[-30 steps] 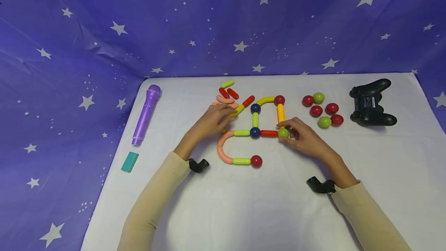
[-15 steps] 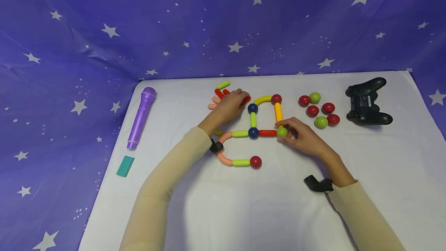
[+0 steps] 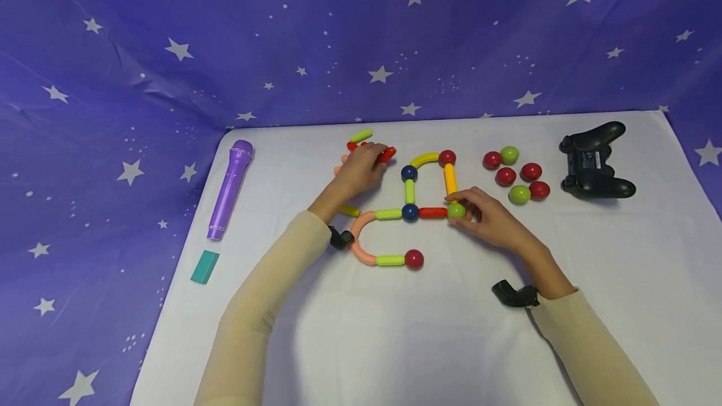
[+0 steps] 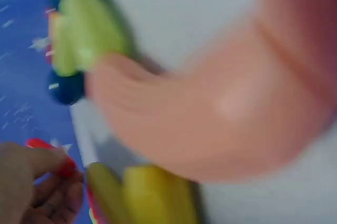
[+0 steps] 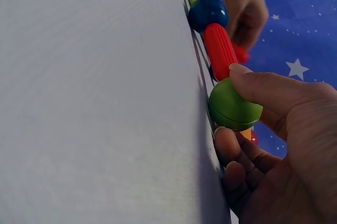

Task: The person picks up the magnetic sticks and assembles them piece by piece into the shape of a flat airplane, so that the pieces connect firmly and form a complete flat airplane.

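My left hand (image 3: 361,173) pinches a short red magnetic rod (image 3: 387,155) above the loose rods at the back of the table. The same red rod (image 4: 67,167) shows between the fingers at the left edge of the left wrist view. My right hand (image 3: 493,221) grips a green magnetic ball (image 5: 234,105) between thumb and fingers. That ball sits at the corner of a flat figure, where a red rod (image 3: 433,212) and a yellow-orange rod (image 3: 450,180) meet. Two blue balls, lime rods, a curved yellow rod and a curved pink rod (image 3: 363,257) make up the rest.
Several red and green balls (image 3: 506,176) lie right of the figure, with a black game controller (image 3: 595,161) beyond. A purple toy microphone (image 3: 230,190) and a teal block (image 3: 205,267) lie at left. A loose lime rod (image 3: 361,135) is near the back edge.
My left hand has gone from the yellow rod to the red rod at the pile's right, then drawn that red rod back leftward. My right hand stays on the green ball.
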Tool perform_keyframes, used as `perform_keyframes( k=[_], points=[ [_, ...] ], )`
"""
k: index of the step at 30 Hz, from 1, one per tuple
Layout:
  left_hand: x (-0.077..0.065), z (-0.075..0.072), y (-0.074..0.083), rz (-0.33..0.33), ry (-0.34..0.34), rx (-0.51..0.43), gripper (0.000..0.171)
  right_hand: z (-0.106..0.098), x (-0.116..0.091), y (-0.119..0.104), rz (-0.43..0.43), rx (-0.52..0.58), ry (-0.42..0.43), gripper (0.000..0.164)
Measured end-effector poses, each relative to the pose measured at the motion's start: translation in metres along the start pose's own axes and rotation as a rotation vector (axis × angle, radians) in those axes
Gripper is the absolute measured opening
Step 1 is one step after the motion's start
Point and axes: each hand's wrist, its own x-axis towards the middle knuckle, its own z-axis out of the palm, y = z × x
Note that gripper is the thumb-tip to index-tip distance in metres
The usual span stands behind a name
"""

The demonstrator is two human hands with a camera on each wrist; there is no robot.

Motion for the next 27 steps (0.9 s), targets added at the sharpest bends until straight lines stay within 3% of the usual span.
perform_keyframes(
  k=[4,6,8,11,15,18,20,27],
  points=[
    [-0.018,-0.011,0.001,-0.026,0.177,-0.277,0.042,0.001,0.001,0.0,-0.018,0.007,-0.003,0.043],
    [-0.037,-0.015,0.008,-0.048,0.193,-0.395,0.043,0.001,0.001,-0.001,-0.023,0.011,-0.003,0.043],
    [-0.062,-0.014,0.019,-0.081,0.13,-0.506,0.043,0.001,0.002,-0.002,-0.028,0.006,0.001,0.042],
    [-0.11,-0.003,0.04,-0.172,-0.051,-0.695,0.044,0.0,0.002,-0.003,-0.042,0.003,0.004,0.041],
    [-0.169,0.028,0.067,-0.333,-0.264,-1.105,0.04,-0.001,0.003,-0.004,-0.053,-0.008,0.004,0.041],
    [-0.195,0.052,0.083,-0.417,-0.354,-1.313,0.037,-0.003,0.002,-0.005,-0.052,-0.017,0.017,0.041],
    [-0.204,0.064,0.089,-0.429,-0.362,-1.328,0.035,-0.004,0.001,-0.005,-0.05,-0.019,0.026,0.04],
    [-0.203,0.086,0.091,-0.454,-0.197,-1.117,0.035,0.002,0.001,-0.004,-0.037,-0.02,0.014,0.041]
  ],
)
